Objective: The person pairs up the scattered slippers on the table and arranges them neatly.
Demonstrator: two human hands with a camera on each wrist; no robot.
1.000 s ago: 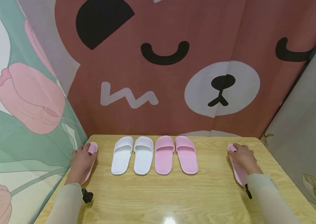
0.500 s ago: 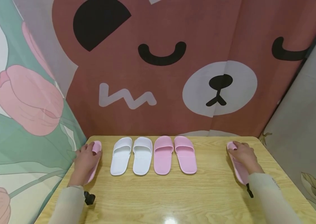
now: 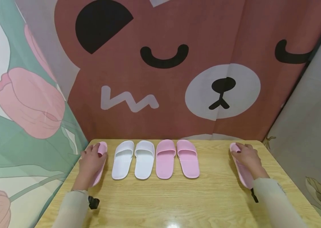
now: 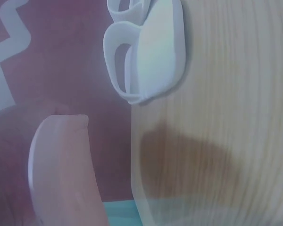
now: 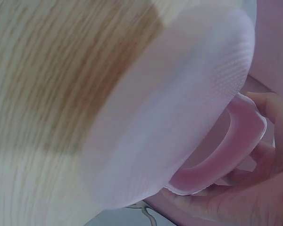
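Observation:
My left hand (image 3: pixel 91 162) grips a pink slipper (image 3: pixel 98 178) at the table's left side, partly covering its strap. At the right side, my right hand (image 3: pixel 248 159) holds another pink slipper (image 3: pixel 243 176) by its strap. In the right wrist view this slipper's sole (image 5: pixel 174 103) is tilted on edge, with fingers around the strap (image 5: pixel 236 157). Between the hands lie a white pair, the left white slipper (image 3: pixel 121 166) and the right white slipper (image 3: pixel 144 166), then a pink pair, the left pink slipper (image 3: pixel 164 164) and the right pink slipper (image 3: pixel 189 164). All their toes face the back edge.
The wooden table (image 3: pixel 137 202) meets a brown bear-print curtain (image 3: pixel 166 120) at its back edge. A tulip-print curtain (image 3: pixel 32 158) borders the left side, and a grey curtain (image 3: pixel 305 136) the right. Bare wood separates the pink pair from my right hand.
My left hand has moved to the right with its pink slipper, nearer to the white pair. The right hand and its slipper have barely moved. The middle slippers stay put.

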